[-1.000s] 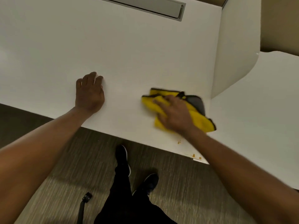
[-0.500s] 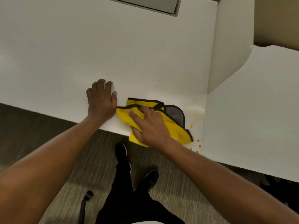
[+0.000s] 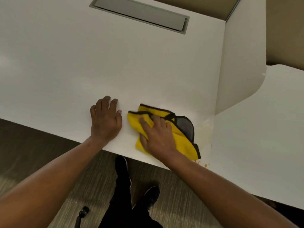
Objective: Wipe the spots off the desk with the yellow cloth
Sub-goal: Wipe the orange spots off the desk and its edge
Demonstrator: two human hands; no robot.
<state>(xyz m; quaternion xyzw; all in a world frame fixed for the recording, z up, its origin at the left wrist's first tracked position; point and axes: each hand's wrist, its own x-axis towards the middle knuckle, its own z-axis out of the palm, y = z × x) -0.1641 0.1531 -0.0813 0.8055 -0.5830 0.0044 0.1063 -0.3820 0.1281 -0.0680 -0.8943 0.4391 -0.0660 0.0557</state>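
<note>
The white bench (image 3: 115,66) fills the upper part of the head view; its near edge runs from the left down toward the right; a grey slot cover (image 3: 139,13) is set into the surface near the top. The left hand (image 3: 105,122) lies palm down on the bench close to the near edge, its fingers (image 3: 107,104) straight and only slightly spread, holding nothing. Just to its right, with a narrow strip of bare bench between them, the right hand (image 3: 158,137) presses flat on the yellow cloth (image 3: 182,143); its fingers (image 3: 146,124) are spread across the cloth and lie open on it rather than curled around it; the thumb rests near the cloth's near left corner. The cloth is crumpled, has a dark trim along its edges, and one folded part turns up a grey side (image 3: 185,127). It lies near the front edge of the bench, close to the seam where a second white surface (image 3: 255,137) meets it on the right. A few small orange spots (image 3: 205,165) sit at the front edge just beyond the cloth's right corner; a pale yellowish smear (image 3: 204,130) shows on the bench between the cloth and the seam. Below the bench are a striped carpet (image 3: 41,162), dark trousers (image 3: 121,195) and dark shoes (image 3: 151,195).
</note>
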